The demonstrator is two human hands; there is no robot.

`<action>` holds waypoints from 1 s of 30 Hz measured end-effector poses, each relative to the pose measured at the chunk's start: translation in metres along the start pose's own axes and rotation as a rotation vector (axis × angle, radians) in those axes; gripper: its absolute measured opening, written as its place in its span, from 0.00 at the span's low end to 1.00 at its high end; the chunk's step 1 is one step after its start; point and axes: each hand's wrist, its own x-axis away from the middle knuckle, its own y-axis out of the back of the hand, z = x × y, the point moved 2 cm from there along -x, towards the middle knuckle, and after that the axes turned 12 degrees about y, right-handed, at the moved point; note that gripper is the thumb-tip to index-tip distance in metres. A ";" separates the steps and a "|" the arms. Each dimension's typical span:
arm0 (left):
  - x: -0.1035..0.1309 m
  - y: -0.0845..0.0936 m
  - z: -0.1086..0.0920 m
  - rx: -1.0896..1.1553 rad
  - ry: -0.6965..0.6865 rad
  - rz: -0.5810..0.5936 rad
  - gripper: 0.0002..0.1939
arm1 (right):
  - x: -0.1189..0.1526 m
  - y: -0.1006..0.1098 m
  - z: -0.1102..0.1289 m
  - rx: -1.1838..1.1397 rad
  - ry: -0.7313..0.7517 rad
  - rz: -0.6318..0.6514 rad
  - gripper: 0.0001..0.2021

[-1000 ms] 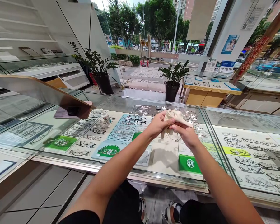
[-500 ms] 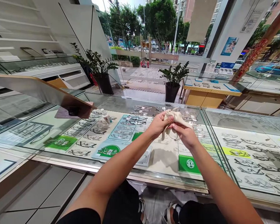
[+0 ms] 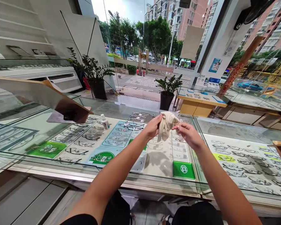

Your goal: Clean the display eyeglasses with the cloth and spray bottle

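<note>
Above the glass counter, my left hand (image 3: 152, 127) is closed round a crumpled beige cloth (image 3: 165, 128), which hangs down from its fingers. My right hand (image 3: 188, 133) pinches a thin-framed pair of eyeglasses at the cloth's right side, thumb and fingertips together. Most of the eyeglasses is hidden by the cloth and fingers. On the counter, left of my hands, stands a small white bottle (image 3: 105, 122). Beyond it to the right lies a dark pair of eyeglasses (image 3: 133, 125).
Rows of eyeglass frames lie in the glass display counter (image 3: 152, 184), which runs across in front of me. A slanted wooden-edged panel (image 3: 67, 104) rises at the left. A second glass case (image 3: 243, 125) joins on the right. Potted plants (image 3: 166, 100) stand beyond the counter.
The view has tilted up and shifted a little. My right hand has moved slightly away from the left, and the cloth now hangs more openly from my left hand.
</note>
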 end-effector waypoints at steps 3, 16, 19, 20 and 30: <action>-0.001 0.006 -0.003 -0.034 0.048 -0.019 0.25 | 0.002 0.009 0.041 0.384 0.175 0.206 0.15; 0.019 0.005 -0.008 -0.434 0.380 0.159 0.27 | -0.008 -0.022 0.081 1.712 0.728 0.877 0.12; 0.019 0.006 -0.006 -0.471 0.379 0.227 0.26 | -0.014 -0.026 0.080 1.668 0.718 0.877 0.12; 0.019 0.006 -0.005 -0.464 0.376 0.248 0.26 | -0.016 -0.027 0.080 1.657 0.712 0.874 0.12; 0.006 -0.003 0.005 -0.198 0.116 0.092 0.25 | -0.016 -0.008 0.059 1.173 0.443 -0.012 0.13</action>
